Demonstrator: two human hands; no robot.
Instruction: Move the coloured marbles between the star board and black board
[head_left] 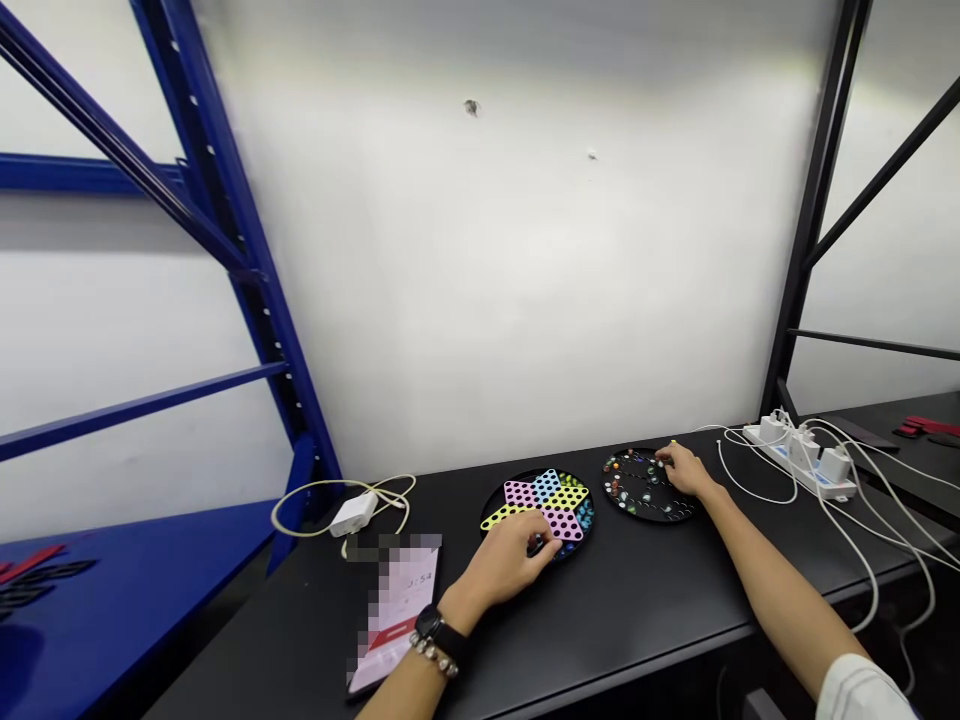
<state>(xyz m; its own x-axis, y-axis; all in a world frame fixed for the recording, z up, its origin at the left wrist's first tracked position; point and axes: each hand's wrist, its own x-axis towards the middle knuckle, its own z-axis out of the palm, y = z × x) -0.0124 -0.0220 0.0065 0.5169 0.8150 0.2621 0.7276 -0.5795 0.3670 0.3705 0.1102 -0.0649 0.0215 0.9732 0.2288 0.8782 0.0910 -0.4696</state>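
Observation:
A round black Chinese checkers board (517,493) with a pink, yellow and blue star lies on the black table. Coloured marbles (586,515) sit in its side pockets. My left hand (514,555) rests over the board's near edge, fingers curled and thumb close to the index finger; what they hold, if anything, is hidden. To the right is a round black tray (660,517) with loose marbles (616,487) scattered in it. At the tray's far right side, my right hand (684,470) has its fingertips pinched together. Anything between them is too small to make out.
A phone (401,610) lies left of my left hand, partly pixelated. Behind it are a white charger (354,514) and its looped cable. A white power strip (799,460) with plugs and trailing cables stands at right. Blue shelf posts (247,270) rise at left, before a white wall.

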